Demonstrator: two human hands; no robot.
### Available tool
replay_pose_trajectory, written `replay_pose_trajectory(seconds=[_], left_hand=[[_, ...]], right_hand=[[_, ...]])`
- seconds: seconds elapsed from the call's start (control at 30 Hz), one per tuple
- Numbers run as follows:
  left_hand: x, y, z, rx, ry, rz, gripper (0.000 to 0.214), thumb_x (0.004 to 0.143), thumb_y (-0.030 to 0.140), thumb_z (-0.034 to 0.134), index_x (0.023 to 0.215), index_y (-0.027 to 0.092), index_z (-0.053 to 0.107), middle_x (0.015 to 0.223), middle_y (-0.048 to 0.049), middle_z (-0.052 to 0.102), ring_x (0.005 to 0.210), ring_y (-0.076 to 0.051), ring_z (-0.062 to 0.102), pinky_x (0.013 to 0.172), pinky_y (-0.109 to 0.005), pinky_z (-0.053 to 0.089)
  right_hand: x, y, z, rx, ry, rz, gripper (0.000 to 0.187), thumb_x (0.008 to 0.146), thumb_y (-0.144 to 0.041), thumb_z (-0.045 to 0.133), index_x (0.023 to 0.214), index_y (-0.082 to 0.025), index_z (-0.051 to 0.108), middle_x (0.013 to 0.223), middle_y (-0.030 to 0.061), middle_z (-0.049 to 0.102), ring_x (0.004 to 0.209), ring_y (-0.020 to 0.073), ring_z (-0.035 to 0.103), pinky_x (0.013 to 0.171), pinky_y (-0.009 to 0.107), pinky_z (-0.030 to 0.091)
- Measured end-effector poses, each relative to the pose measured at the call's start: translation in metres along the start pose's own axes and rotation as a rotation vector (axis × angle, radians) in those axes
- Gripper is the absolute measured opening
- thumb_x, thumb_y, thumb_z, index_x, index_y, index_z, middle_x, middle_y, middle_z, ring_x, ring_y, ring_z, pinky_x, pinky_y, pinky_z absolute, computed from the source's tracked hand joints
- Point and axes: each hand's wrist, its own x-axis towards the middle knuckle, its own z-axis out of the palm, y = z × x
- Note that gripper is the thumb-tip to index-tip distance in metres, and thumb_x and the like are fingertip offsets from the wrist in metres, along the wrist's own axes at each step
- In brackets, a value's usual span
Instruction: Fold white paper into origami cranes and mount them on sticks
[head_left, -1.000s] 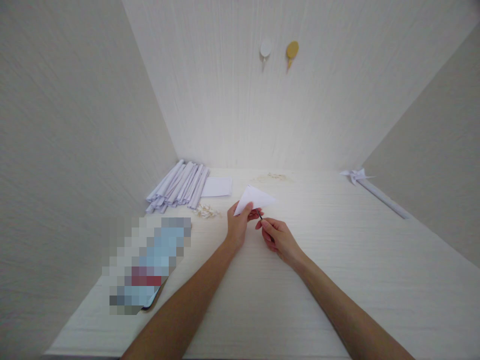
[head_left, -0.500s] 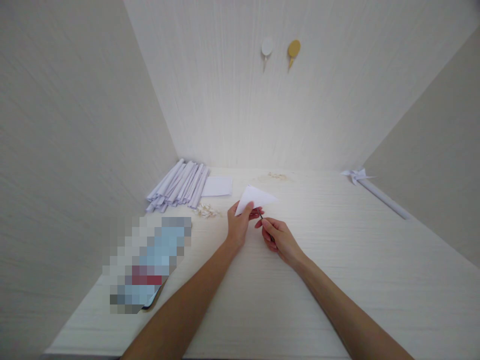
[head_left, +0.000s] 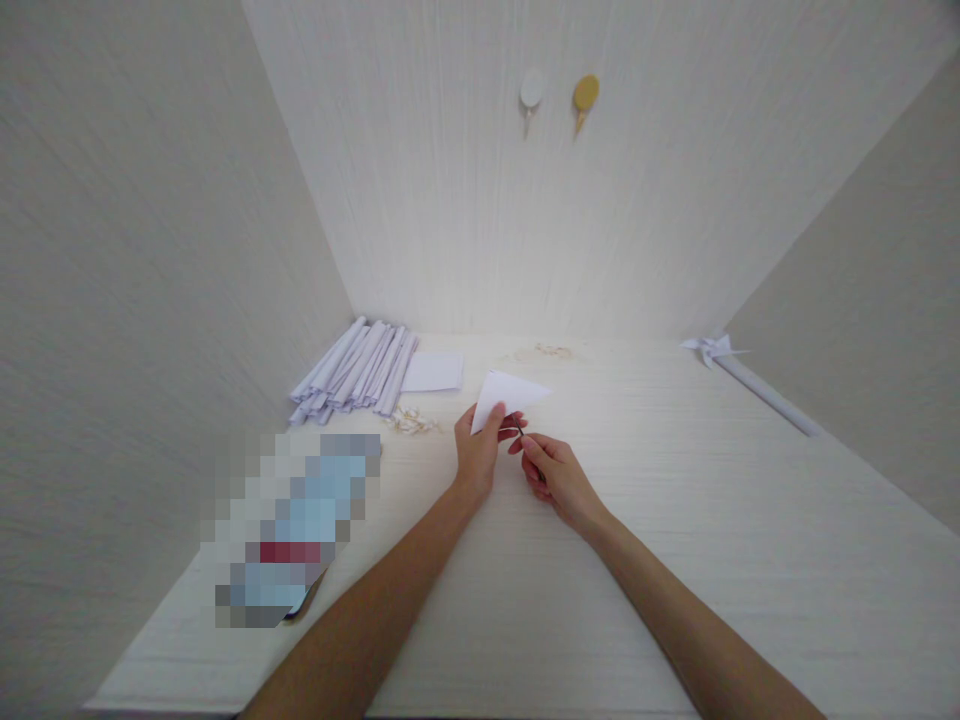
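A folded piece of white paper (head_left: 510, 388), roughly triangular with its point to the right, is pinched in my left hand (head_left: 476, 448). The thumb presses on its face, and some fingers show beneath its lower edge. My right hand (head_left: 553, 472) is closed around a slim dark tool (head_left: 518, 426). The tool's thin end points up and left at the paper's lower edge, close to my left fingertips. Most of its handle is hidden in my right hand, so its exact kind is unclear.
Rolled white paper sticks (head_left: 356, 370) are piled at the back left, beside flat white paper (head_left: 433, 371). Small pale pieces (head_left: 411, 421) lie nearby. A blurred phone-like object (head_left: 300, 530) is at left. A paper pinwheel (head_left: 711, 349) on a stick (head_left: 769, 396) lies at right.
The paper has tilted slightly in my left hand, its point shifting a little left. Both hands stay almost in place, with the same grips.
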Motion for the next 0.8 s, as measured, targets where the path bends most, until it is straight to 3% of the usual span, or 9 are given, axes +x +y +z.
replay_pose_trajectory(seconds=[0.4,0.8], left_hand=[[0.0006,-0.0015,-0.0004,-0.001,-0.002,0.008,0.026,0.062,0.035,0.065,0.072,0.012,0.058,0.063,-0.0043,0.064,0.056,-0.014,0.061,0.052,-0.024,0.044],[-0.0068,-0.0066,0.0069,-0.077,0.108,0.013,0.020,0.064,0.031,0.062,0.071,0.012,0.056,0.060,-0.0018,0.062,0.053,-0.011,0.058,0.047,-0.021,0.039]], right_hand=[[-0.0002,-0.0007,0.0013,-0.005,0.009,-0.004,0.032,0.068,-0.048,0.055,0.071,-0.016,0.053,0.041,-0.0100,0.034,0.030,0.0029,0.021,0.030,0.019,0.010],[-0.0015,-0.0017,0.0074,-0.071,0.065,-0.020,0.029,0.070,-0.046,0.052,0.068,-0.016,0.053,0.041,-0.0087,0.035,0.030,0.0039,0.024,0.030,0.019,0.013]])
